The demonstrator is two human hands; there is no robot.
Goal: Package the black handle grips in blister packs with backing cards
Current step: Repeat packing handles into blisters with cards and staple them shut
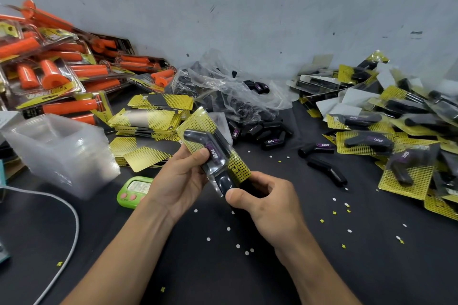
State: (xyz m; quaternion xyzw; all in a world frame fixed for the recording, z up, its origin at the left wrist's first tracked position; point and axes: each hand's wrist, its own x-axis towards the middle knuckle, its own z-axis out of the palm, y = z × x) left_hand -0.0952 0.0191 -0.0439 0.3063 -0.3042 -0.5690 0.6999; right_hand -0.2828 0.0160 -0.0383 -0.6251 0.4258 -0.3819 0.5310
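Both hands hold one blister pack (213,146) above the middle of the black table: a clear shell over a black handle grip with a purple label, on a yellow dotted backing card. My left hand (181,178) grips its left side, thumb on the shell. At the lower end, my right hand (260,198) pinches the pack, thumb on the grip's end. Loose black grips (324,166) lie to the right. A clear bag of black grips (230,96) sits behind. Backing cards (151,119) are stacked to the left, beside a stack of clear blister shells (62,148).
Finished black-grip packs (396,141) are heaped at the right. Packs of orange grips (57,74) pile up at the back left. A green timer (133,190) lies under my left hand, a white cable (71,225) runs at the left, and paper dots litter the table.
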